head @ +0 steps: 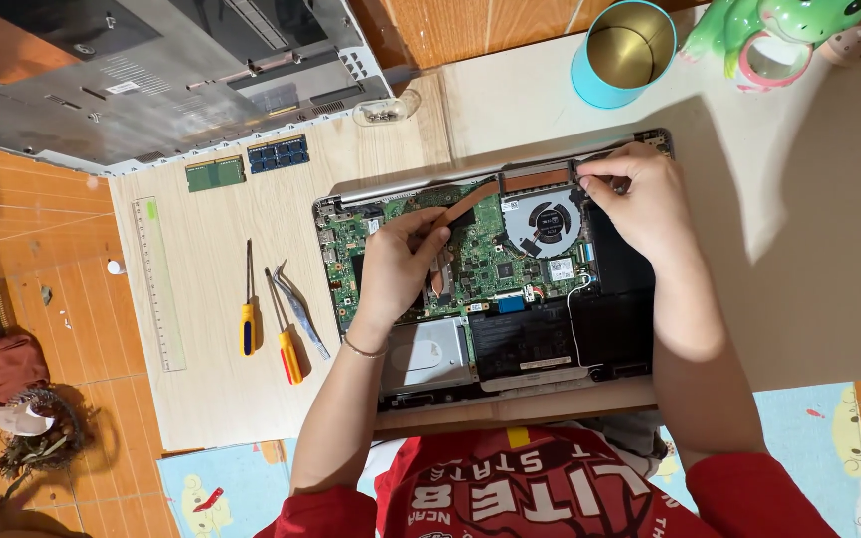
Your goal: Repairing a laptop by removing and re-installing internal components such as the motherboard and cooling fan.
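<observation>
Left hand [398, 261] pinches the copper heat pipe [470, 204] — narrow grip; right hand [643, 194] pinches its far end by the fan [542, 222]

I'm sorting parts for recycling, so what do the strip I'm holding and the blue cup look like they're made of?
The strip looks like copper: flat, orange-brown, dull metallic sheen. The blue cup seems to be metal: brassy, reflective inside, matte blue coating outside.

Green circuit board [480, 254] is showing inside the opened laptop [610, 289], copper pipe [470, 204] crossing it, grey fan [543, 223] sitting beside. Left of the laptop, two screwdrivers [248, 324] are lying, handles yellow and red-yellow. Above it, a teal cup [622, 52] is glinting gold inside, a green frog [774, 30] sitting alongside.
</observation>
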